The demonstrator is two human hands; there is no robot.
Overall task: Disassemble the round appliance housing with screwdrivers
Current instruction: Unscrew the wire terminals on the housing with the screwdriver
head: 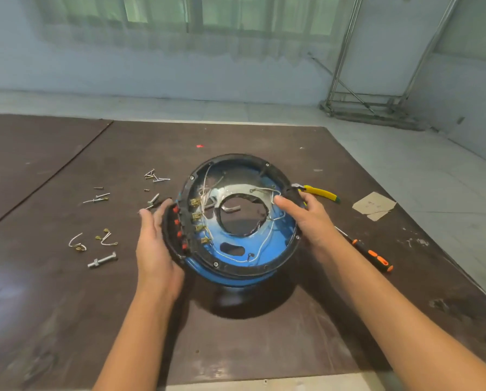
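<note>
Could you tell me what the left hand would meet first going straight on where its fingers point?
Likely the loose screws just beyond the fingertips of the left hand, beside the housing, though depth is unclear.

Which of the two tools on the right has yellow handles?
The pliers, lying beyond the right hand; the screwdriver has an orange and black handle.
</note>
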